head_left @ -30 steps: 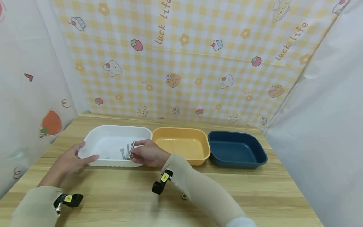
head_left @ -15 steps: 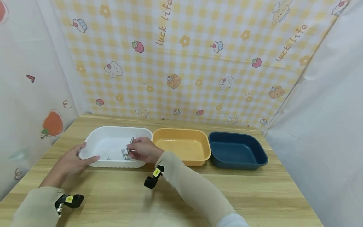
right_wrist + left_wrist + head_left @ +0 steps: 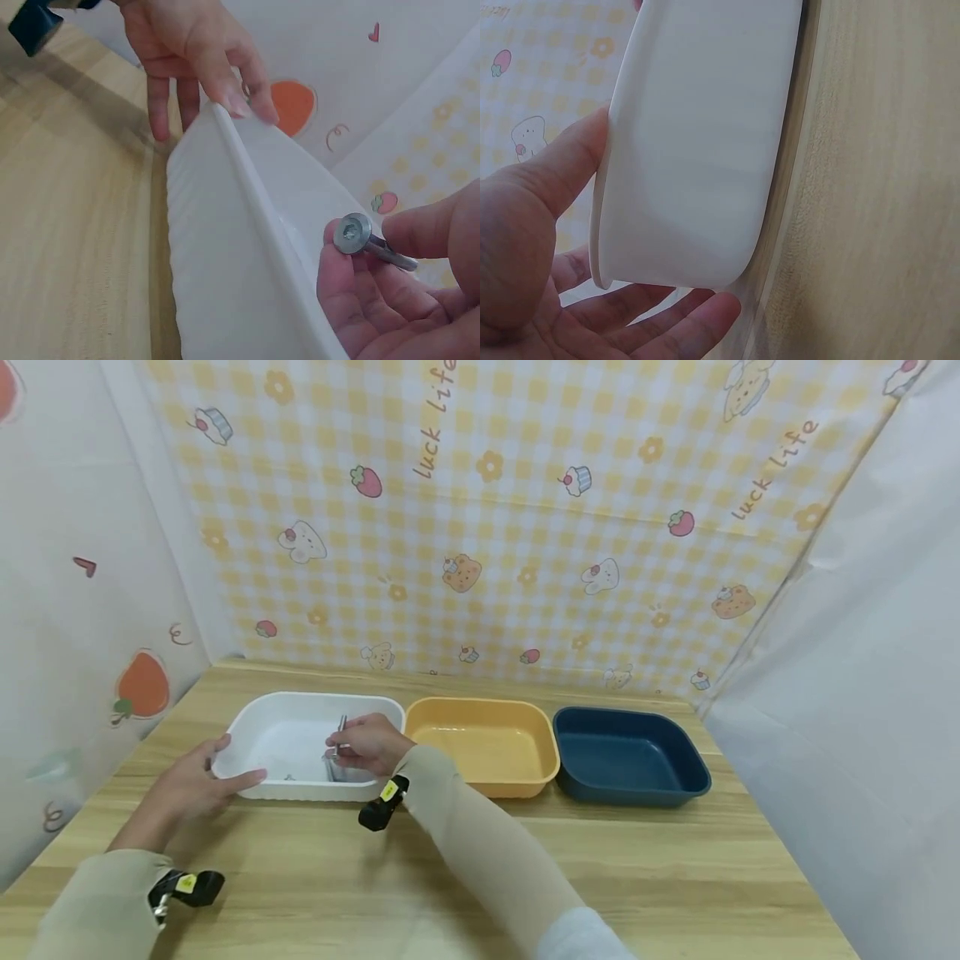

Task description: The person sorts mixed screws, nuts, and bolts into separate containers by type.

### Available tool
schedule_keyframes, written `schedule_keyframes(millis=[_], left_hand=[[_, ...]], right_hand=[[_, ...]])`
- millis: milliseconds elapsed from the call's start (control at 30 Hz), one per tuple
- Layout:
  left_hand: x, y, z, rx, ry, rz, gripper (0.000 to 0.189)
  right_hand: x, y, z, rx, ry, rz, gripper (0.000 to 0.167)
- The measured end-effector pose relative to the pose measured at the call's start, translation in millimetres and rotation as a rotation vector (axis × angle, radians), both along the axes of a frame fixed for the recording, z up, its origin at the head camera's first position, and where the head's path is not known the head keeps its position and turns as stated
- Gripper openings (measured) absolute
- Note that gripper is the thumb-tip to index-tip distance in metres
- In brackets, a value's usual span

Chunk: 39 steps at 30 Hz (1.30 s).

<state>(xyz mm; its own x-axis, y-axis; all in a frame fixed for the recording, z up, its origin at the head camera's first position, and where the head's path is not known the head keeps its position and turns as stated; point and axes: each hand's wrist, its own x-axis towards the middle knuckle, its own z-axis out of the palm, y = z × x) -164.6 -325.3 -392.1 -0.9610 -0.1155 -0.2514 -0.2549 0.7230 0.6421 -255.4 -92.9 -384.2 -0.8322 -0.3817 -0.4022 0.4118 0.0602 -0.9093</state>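
Note:
My right hand [image 3: 375,745] is over the right part of a white tray [image 3: 300,791], pinching a silver bolt between thumb and fingers. In the right wrist view, the bolt [image 3: 351,234] shows a wide flat head with a socket. My left hand [image 3: 191,789] grips the tray's left end. The thumb [image 3: 577,154] lies on the rim and the fingers [image 3: 697,322] reach around its outer side. Below my right hand, loose bolts [image 3: 328,768] lie in the tray, partly hidden by it. A tiny metal piece [image 3: 290,777] sits near the tray's front wall.
To the right of the white tray stand a yellow tray [image 3: 480,790] and a dark blue tray [image 3: 630,795], side by side in a row. All rest on a wooden table [image 3: 315,868]. Behind them hangs a checked cloth [image 3: 480,527].
My right hand has shifted left and slightly away from me over the white tray, still pinching the bolt. A nut seen on the table earlier is now out of sight. The left hand stays put.

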Motion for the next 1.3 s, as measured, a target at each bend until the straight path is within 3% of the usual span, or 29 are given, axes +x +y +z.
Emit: schedule_keyframes(millis=[200, 433, 600, 800, 1067, 1200, 1300], left_hand=[[0.0, 2.2, 0.5, 0.017, -0.012, 0.015, 0.124], [0.1, 0.7, -0.9, 0.004, 0.004, 0.002, 0.123], [0.7, -0.1, -2.7, 0.001, 0.019, -0.016, 0.122], [1.4, -0.5, -2.1, -0.003, 0.015, -0.007, 0.123], [1.5, 2.2, -0.7, -0.007, 0.006, 0.0, 0.125], [1.9, 2.7, -1.0, -0.017, 0.011, 0.003, 0.125], [2.1, 0.6, -1.3, -0.008, 0.01, 0.004, 0.123]], right_hand=[[-6.8, -7.6, -7.1, 0.094, -0.012, -0.051, 0.009], [-5.0, -17.0, -13.3, 0.476, 0.084, -0.018, 0.017], [-8.7, -21.7, -20.3, 0.638, 0.125, -0.018, 0.016], [-12.1, -23.4, -25.0, 0.735, 0.2, -0.029, 0.01], [-9.5, -20.6, -24.9, 0.835, 0.274, 0.052, 0.016], [-8.8, -19.7, -23.7, 0.8, 0.26, 0.039, 0.012], [-6.5, -18.7, -19.8, 0.713, 0.23, 0.01, 0.011]])
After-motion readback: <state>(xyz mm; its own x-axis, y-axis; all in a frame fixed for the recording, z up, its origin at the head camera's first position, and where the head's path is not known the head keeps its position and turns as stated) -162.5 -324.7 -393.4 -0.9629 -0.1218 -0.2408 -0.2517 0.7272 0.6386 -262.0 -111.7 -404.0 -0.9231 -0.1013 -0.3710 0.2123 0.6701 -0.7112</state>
